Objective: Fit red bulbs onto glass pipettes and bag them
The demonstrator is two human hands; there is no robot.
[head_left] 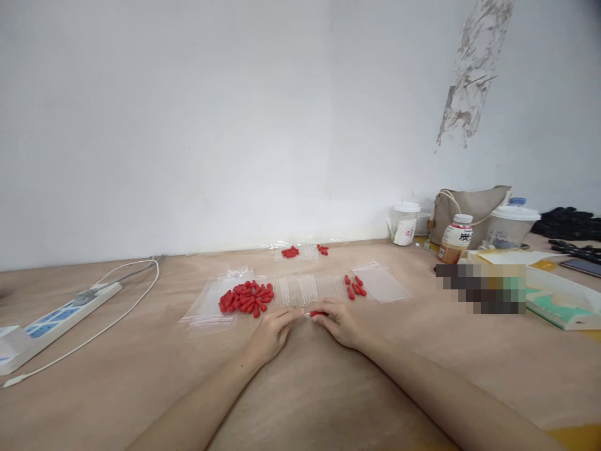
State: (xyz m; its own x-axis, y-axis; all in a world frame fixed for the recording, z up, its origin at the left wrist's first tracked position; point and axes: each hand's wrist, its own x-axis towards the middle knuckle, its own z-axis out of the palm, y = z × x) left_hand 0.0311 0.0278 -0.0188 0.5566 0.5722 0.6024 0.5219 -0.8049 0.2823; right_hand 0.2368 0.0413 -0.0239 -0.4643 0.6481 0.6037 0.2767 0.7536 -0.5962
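Two forearms [220, 391]; hands [342, 322] pinching one bulb [313, 314], one tube [307, 315].

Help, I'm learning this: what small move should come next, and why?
Probably press the red bulb onto the clear tube: the right hand pinches the bulb, the left hand seems to hold the tube, and their ends lie close.

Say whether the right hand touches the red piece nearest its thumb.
Touching: the head view shows the right hand pinching the red piece between thumb and fingers.
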